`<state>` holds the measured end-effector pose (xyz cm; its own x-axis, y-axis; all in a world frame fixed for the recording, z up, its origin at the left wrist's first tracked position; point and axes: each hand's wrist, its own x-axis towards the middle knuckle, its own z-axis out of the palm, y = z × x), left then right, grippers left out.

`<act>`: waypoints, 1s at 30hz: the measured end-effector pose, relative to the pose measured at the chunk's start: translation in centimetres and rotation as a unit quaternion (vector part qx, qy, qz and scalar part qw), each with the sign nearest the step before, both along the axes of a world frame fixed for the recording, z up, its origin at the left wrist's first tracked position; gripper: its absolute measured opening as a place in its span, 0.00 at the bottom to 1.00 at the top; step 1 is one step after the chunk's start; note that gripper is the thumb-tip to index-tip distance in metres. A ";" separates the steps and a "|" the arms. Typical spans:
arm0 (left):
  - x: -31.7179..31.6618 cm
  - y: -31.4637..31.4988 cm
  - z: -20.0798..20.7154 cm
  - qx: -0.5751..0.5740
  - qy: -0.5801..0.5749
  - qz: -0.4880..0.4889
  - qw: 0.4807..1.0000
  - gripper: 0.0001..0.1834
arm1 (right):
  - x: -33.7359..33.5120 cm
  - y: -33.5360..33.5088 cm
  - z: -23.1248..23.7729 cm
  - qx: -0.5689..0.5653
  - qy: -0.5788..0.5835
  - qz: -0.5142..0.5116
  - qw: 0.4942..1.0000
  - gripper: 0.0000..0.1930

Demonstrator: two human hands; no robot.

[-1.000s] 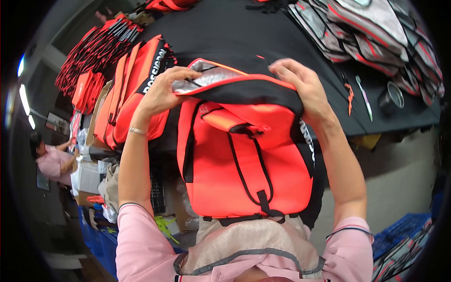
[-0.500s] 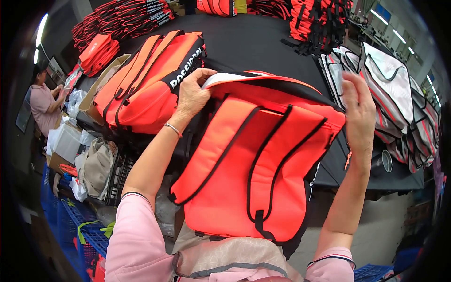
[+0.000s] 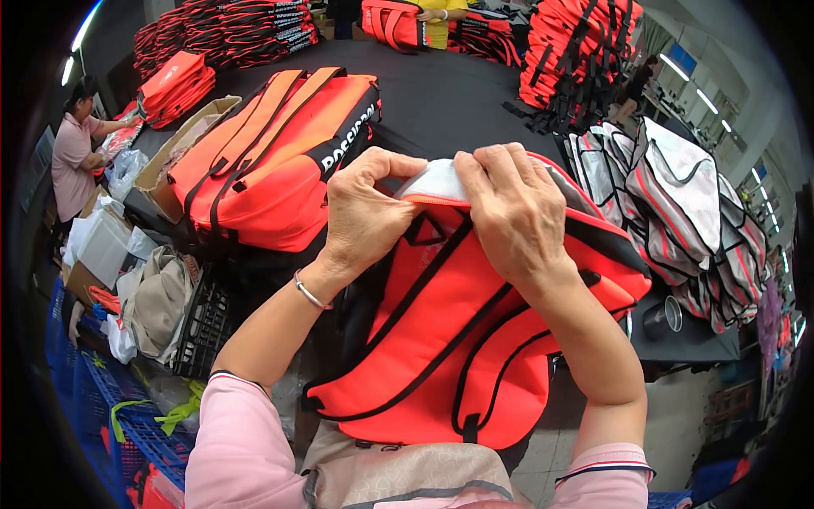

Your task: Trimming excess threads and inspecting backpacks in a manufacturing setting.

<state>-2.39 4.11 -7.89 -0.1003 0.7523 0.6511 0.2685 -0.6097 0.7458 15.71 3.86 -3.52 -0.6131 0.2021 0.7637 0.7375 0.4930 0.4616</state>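
Observation:
An orange-red backpack [image 3: 407, 348] with black-edged shoulder straps stands tilted in front of me, its straps facing my body. My left hand [image 3: 369, 208] pinches the left end of the bag's top opening, where the pale lining [image 3: 437, 180] and an orange zipper edge show. Close beside it, my right hand [image 3: 513, 208] is closed over the same rim, fingers curled on the lining side. The fingertips of both hands are partly hidden by the fabric and knuckles. Part of the bag's right side lies behind my right forearm.
Another orange backpack [image 3: 271, 161] lies left on the black table [image 3: 449, 93]. Grey-white bag pieces [image 3: 678, 195] are heaped right, near a cup [image 3: 663, 318]. Orange stacks [image 3: 577, 51] line the far side. Blue crates [image 3: 102, 407] stand lower left. One person [image 3: 76, 161] works at left, another [image 3: 437, 25] at the far edge.
My right hand has come from the bag's right side, where it was raised and apart, to the left and taken hold of the rim beside my left hand. The bag's top has bunched up.

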 end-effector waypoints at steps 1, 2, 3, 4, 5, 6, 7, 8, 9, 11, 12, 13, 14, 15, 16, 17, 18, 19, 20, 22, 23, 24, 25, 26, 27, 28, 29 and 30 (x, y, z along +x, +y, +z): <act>-0.1 -0.3 0.1 0.005 -0.014 -0.044 0.999 0.14 | 0.1 -0.7 0.4 -0.005 0.002 0.015 1.000 0.12; -0.3 -0.7 0.3 0.010 -0.027 -0.089 0.996 0.13 | 0.4 -1.3 0.9 -0.005 0.000 0.014 1.000 0.12; -0.4 -1.4 0.7 -0.005 -0.018 -0.106 0.994 0.09 | 0.7 -1.8 1.2 -0.047 0.016 0.045 0.998 0.12; -0.5 -2.0 0.9 -0.007 -0.019 -0.107 0.994 0.09 | 1.0 -2.3 1.6 -0.089 0.033 0.076 0.993 0.12; -0.7 -2.5 1.0 -0.035 -0.044 -0.171 0.984 0.08 | 1.2 -2.7 1.9 -0.124 0.048 0.087 0.987 0.13; -0.8 -2.9 1.3 -0.062 -0.068 -0.234 0.968 0.08 | 1.5 -3.3 2.4 -0.127 0.047 0.085 0.987 0.13; -0.9 -3.3 1.5 -0.052 -0.058 -0.261 0.962 0.06 | 1.8 -3.9 2.9 -0.186 0.039 0.097 0.977 0.15; -1.0 -3.4 1.7 -0.058 -0.061 -0.263 0.961 0.06 | 2.1 -4.4 3.3 -0.245 0.033 0.108 0.963 0.16; -1.1 -3.3 1.7 -0.074 -0.055 -0.316 0.944 0.07 | 2.3 -4.6 3.5 -0.299 0.042 0.122 0.946 0.14; -1.8 -3.2 1.7 -0.122 0.005 -0.367 0.922 0.10 | 2.5 -5.2 4.9 -0.415 0.053 0.141 0.897 0.12; -2.0 -3.2 1.4 -0.131 0.002 -0.364 0.922 0.10 | 2.6 -5.1 5.3 -0.515 0.061 0.166 0.839 0.10; -2.2 -3.2 1.0 -0.152 0.002 -0.417 0.896 0.13 | 2.8 -4.5 5.2 -0.538 0.051 0.185 0.821 0.06; -2.4 -3.1 0.7 -0.172 0.000 -0.467 0.867 0.16 | 2.9 -4.2 5.4 -0.546 0.051 0.188 0.815 0.06; -2.3 -2.8 0.2 -0.190 0.005 -0.484 0.854 0.22 | 3.0 -4.1 6.1 -0.655 0.059 0.158 0.736 0.07; -2.0 -2.9 0.5 -0.212 -0.008 -0.471 0.856 0.23 | 3.2 -4.0 6.3 -0.751 0.066 0.126 0.645 0.09; -1.8 -2.7 -0.2 -0.220 -0.037 -0.486 0.845 0.22 | 3.4 -3.9 5.1 -0.783 0.112 0.166 0.590 0.13; -1.6 -2.3 -0.8 -0.221 -0.062 -0.502 0.834 0.21 | 3.5 -3.9 3.9 -0.800 0.161 0.186 0.547 0.14; -1.3 -1.9 -1.2 -0.221 -0.064 -0.501 0.835 0.21 | 3.4 -4.1 3.1 -0.812 0.200 0.192 0.514 0.13; -0.9 -1.6 -1.5 -0.231 -0.076 -0.502 0.830 0.21 | 3.4 -4.1 2.4 -0.821 0.237 0.198 0.480 0.13; -0.5 -0.7 -2.2 -0.235 -0.086 -0.533 0.808 0.19 | 4.0 -3.4 1.0 -0.827 0.267 0.209 0.449 0.14; -0.3 -0.7 -2.3 -0.260 -0.107 -0.515 0.810 0.17 | 4.0 -3.2 0.8 -0.814 0.292 0.244 0.439 0.15; 0.0 -0.9 -1.9 -0.286 -0.126 -0.494 0.811 0.16 | 3.9 -2.8 0.5 -0.799 0.316 0.280 0.428 0.16; -0.4 -0.4 -2.1 -0.294 -0.177 -0.562 0.753 0.16 | 4.0 -2.3 0.8 -0.810 0.303 0.285 0.413 0.17; -0.8 0.1 -2.2 -0.299 -0.225 -0.624 0.686 0.17 | 3.9 -2.5 1.2 -0.807 0.325 0.244 0.429 0.17; -0.7 0.0 -2.0 -0.309 -0.228 -0.617 0.687 0.18 | 4.1 -2.1 1.4 -0.808 0.318 0.229 0.439 0.17; -0.5 -0.2 -2.0 -0.306 -0.227 -0.618 0.688 0.18 | 4.2 -1.8 1.5 -0.810 0.311 0.213 0.450 0.18; -0.1 -0.5 -2.1 -0.319 -0.244 -0.590 0.700 0.18 | 4.1 -1.7 1.5 -0.809 0.309 0.213 0.452 0.18; 0.1 -0.6 -2.2 -0.330 -0.262 -0.561 0.713 0.19 | 3.9 -1.8 1.4 -0.801 0.330 0.193 0.460 0.17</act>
<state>-2.24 3.48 -10.09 0.7058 0.6758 0.2126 -0.5326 0.3082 0.7883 19.63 2.09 -2.07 -0.5815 0.8031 -0.1304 0.1702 -0.0366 -0.9847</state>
